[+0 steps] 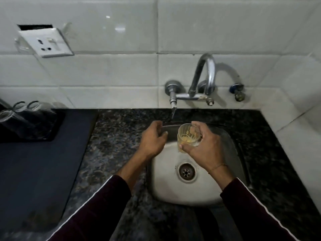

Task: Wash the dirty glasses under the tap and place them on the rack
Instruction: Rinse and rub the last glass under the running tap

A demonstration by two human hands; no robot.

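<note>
Right hand: we are grasping a dirty glass point(188, 137) in our right hand point(202, 145), thumb on its near side and fingers curled round its far and right side, with the forearm reaching in from the near right.
Dirty glass: we are holding it tilted, mouth turned toward us, over the far part of the steel sink point(166, 171); yellowish residue is clinging to its inside.
Left hand: we are keeping our left hand point(152, 138) over the sink's far left rim, fingers loosely curled; we cannot tell whether it is gripping the rim or only resting there.
Tap: the wall tap point(173, 100) is standing just beyond the hands, its spout to the left of the glass; whether water is running we cannot tell.
Rack: clear glasses point(26, 108) are sitting on the dark rack point(48, 126) at the far left, well apart from the sink.
Sleeves: we are wearing dark maroon sleeves point(97, 206) with a white stripe.
</note>
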